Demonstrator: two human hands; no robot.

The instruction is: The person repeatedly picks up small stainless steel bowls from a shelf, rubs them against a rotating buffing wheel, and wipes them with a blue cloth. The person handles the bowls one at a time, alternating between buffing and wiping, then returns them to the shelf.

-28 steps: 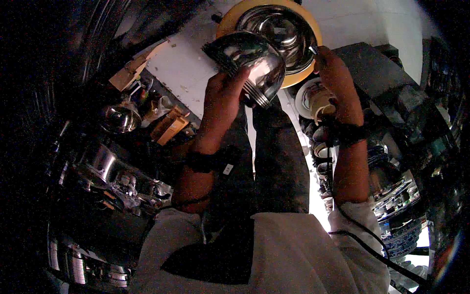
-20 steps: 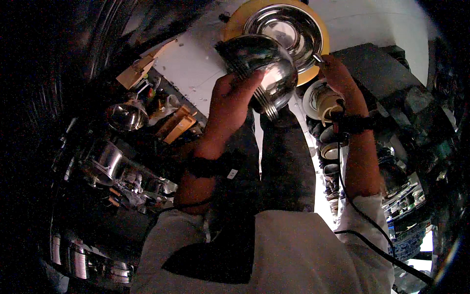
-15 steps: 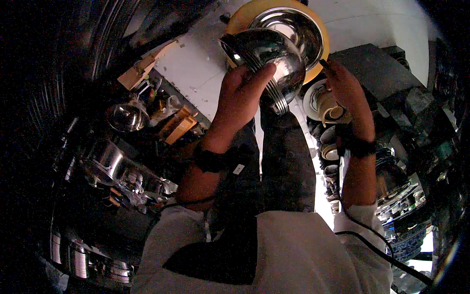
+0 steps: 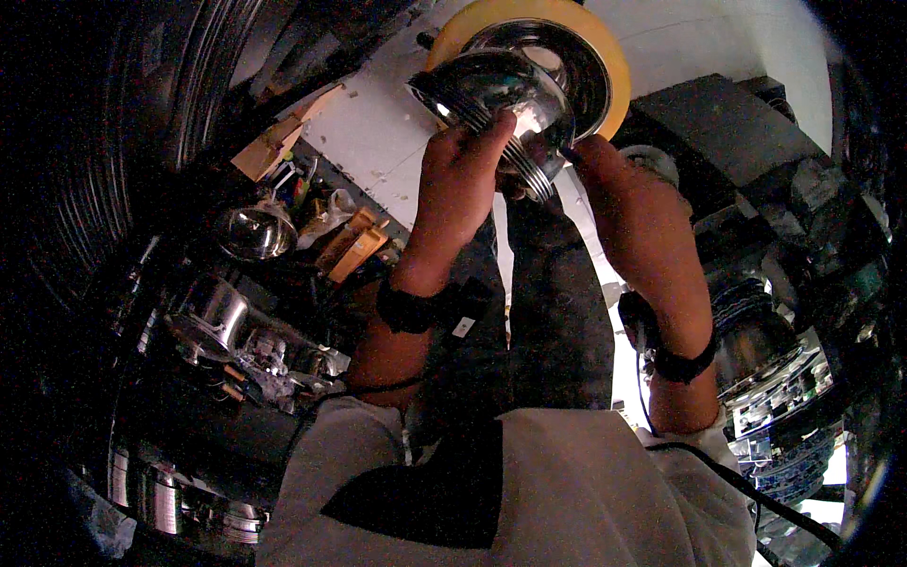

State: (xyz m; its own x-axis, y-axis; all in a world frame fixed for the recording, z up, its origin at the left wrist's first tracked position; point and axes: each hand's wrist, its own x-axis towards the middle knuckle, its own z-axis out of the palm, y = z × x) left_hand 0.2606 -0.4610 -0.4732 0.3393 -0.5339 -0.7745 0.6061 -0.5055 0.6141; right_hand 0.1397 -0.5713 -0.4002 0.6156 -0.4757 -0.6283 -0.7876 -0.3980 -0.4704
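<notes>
Bowl stack (image 4: 529,94) tipped over sideways, pretty dim light

So you had your left hand (image 4: 458,184) gripping that stack, thumb across the shiny metal on the outside; the bowls were nested, with several rims showing in a row, and the whole lot was tilted, rims toward the lower left and rounded bottom toward the upper right; your right hand (image 4: 638,213) was just beside the stack's right side, fingers bunched closed on some slim dark thing (image 4: 569,154); honestly too dim to say what it was, and I couldn't tell whether it touched the metal.

Behind the stack there was a metal basin (image 4: 586,71) with a wide yellow ring (image 4: 616,76) around it; your bowls hid part of both; you had a black band on each wrist, plus a black cable (image 4: 704,458) over by your right sleeve.

Off to your left sat a cardboard box (image 4: 274,146), an orange-brown block (image 4: 357,250), a shiny round metal piece (image 4: 255,233) and a metal pot (image 4: 210,312); on your right, a pale round dish (image 4: 654,163) was half hidden behind your hand, near a grey box (image 4: 713,123).
</notes>
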